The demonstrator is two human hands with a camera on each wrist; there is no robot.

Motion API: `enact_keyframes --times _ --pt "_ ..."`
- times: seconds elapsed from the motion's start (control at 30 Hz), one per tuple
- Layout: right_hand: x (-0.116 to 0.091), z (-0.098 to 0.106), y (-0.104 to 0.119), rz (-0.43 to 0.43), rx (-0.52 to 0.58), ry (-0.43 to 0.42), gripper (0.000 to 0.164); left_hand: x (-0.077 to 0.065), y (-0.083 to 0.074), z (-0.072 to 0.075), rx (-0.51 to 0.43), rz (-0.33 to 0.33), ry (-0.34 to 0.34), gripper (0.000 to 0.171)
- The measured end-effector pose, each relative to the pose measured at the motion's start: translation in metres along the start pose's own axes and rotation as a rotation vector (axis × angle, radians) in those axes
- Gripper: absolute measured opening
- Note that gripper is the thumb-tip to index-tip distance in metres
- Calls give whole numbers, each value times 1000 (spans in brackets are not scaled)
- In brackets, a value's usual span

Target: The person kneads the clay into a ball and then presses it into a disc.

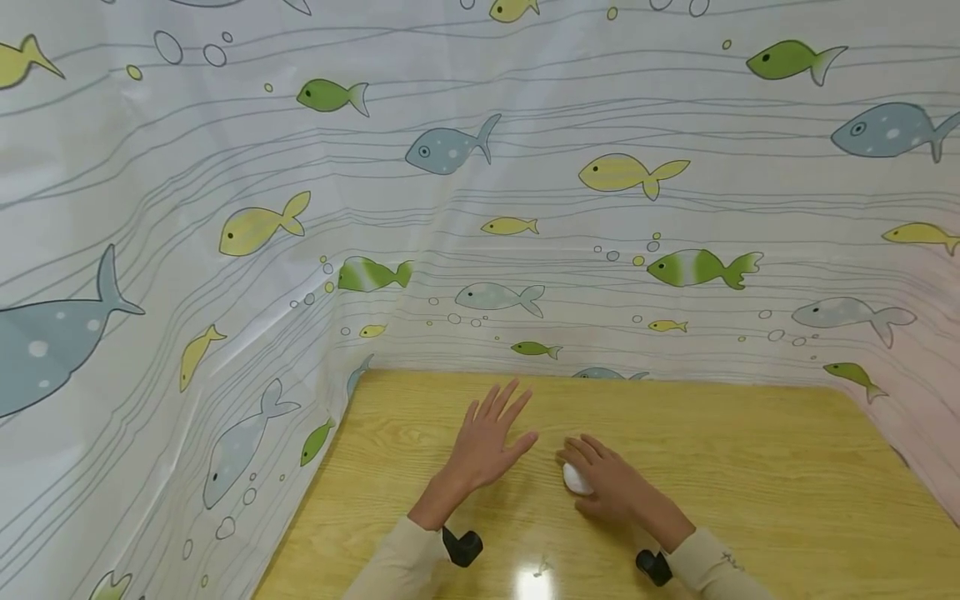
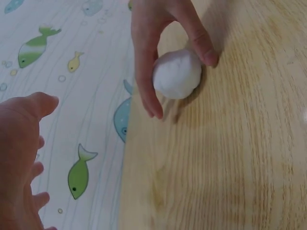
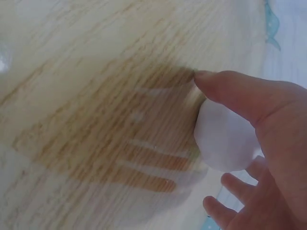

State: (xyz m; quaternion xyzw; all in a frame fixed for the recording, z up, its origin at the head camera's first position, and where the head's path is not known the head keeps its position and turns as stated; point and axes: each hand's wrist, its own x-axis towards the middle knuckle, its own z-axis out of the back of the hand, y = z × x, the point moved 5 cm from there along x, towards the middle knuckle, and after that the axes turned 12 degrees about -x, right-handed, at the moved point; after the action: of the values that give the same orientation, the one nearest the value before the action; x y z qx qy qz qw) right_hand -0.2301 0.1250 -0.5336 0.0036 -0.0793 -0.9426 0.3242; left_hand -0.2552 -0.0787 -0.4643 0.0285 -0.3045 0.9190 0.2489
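Note:
A white, slightly uneven ball [image 1: 575,479] sits low over the wooden tabletop, under my right hand [image 1: 609,483]. That hand holds it between the thumb and the fingers, which curve down on either side. In the left wrist view the ball [image 2: 177,74] shows faint creases on its surface. The right wrist view has the thumb along one side of the ball [image 3: 225,136] and the fingertips at the other. My left hand [image 1: 486,443] is held to the left of the ball, empty, fingers spread and straight, palm turned inward.
The yellow wood-grain table [image 1: 390,492] reflects a bright light near its front. A white sheet printed with fish [image 1: 555,208] rises behind the table and along its left and right sides. A dark wrist camera [image 1: 463,547] is strapped at the left sleeve, another [image 1: 654,567] at the right.

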Motion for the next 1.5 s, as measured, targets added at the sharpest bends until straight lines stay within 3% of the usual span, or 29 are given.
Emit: enact_keyframes --times 0.27,0.4,0.53,0.8,1.0,1.2,1.5 --pt "-1 2 5 19 -16 -71 44 -4 4 -3 4 -11 -8 65" --pt "-1 2 6 15 -34 -75 44 -6 4 -5 -9 -14 -17 65" --pt "-2 -3 4 2 21 -47 46 -6 2 -7 -16 -14 -28 64" --pt "-5 -1 -8 -81 200 -100 39 -7 3 -11 -67 -10 -61 63" --pt "-5 21 -22 -220 324 -235 42 -7 3 -12 -145 6 -92 60" --pt "-8 41 -30 -312 491 -399 44 -5 1 -14 -282 34 -152 56" --pt "-9 51 -33 -488 834 -334 46 -3 -5 -26 -540 78 -140 54"
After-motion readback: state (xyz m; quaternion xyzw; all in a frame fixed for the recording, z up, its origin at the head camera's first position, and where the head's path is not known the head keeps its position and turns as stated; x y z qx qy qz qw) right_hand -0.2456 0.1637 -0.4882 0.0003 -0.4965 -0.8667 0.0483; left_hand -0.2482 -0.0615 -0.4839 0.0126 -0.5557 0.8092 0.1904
